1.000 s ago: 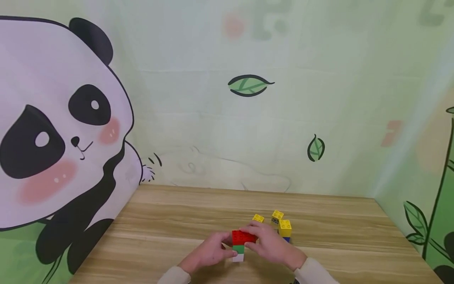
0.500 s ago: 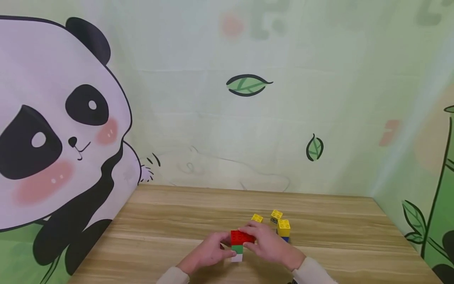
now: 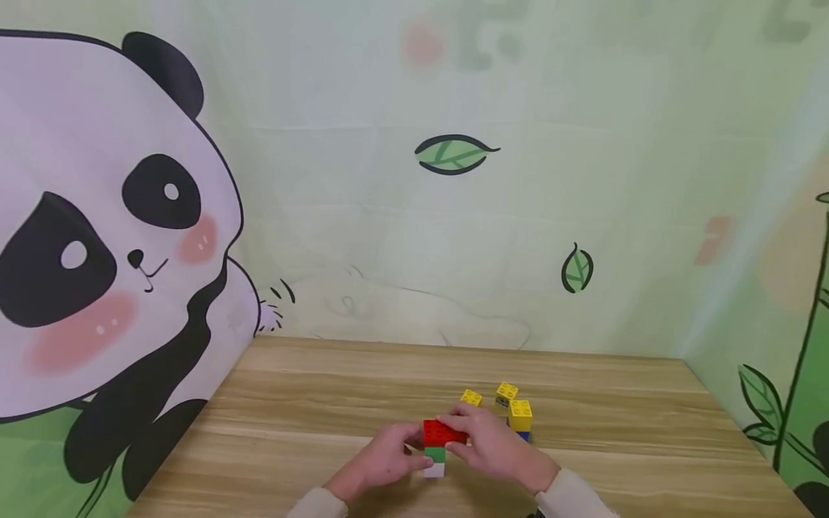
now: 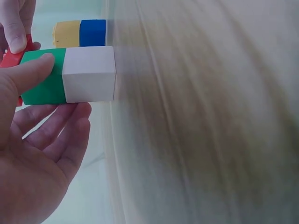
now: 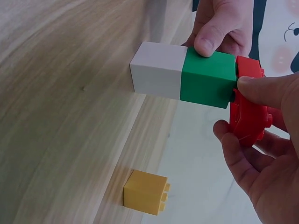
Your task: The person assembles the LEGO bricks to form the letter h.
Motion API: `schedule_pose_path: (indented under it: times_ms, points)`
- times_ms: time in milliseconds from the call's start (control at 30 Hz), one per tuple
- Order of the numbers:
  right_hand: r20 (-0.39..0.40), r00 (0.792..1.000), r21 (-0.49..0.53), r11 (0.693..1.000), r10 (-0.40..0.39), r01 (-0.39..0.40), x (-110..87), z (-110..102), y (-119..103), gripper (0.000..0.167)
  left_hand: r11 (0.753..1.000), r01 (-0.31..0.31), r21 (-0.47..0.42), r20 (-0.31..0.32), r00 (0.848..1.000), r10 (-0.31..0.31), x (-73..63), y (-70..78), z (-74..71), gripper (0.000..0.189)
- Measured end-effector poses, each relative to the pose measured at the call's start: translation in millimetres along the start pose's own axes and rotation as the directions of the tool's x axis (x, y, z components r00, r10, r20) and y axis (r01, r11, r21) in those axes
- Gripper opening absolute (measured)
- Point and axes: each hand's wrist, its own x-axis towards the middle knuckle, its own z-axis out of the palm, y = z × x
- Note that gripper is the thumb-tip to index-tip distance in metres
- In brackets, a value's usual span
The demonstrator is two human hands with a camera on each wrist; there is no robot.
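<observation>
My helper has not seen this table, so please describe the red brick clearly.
On the wooden table, a small brick tower stands between the left hand and the right hand. The red brick is on top, held by the right hand; unlike the green brick and white brick below, it sticks out sideways.

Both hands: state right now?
Left hand: closed, gripping the green block.
Right hand: closed, gripping the red block.
</observation>
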Motion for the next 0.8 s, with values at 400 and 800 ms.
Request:
schedule_pose_path:
  times_ms: [400, 800]
  points:
    - [0.011, 1.0, 0.009, 1.0, 0.002, -0.002, -0.2, 0.1, 2.7, 0.044, 0.998, -0.017, -0.057, -0.031, 0.999, 0.015, -1.0, 3.8, -3.5, 0.023]
    - [-0.012, 1.0, 0.024, 1.0, -0.017, 0.017, 0.2, 1.3, 3.1, 0.042, 0.999, -0.012, -0.034, -0.061, 0.998, 0.01, 0.0, 3.0, -4.5, 0.026]
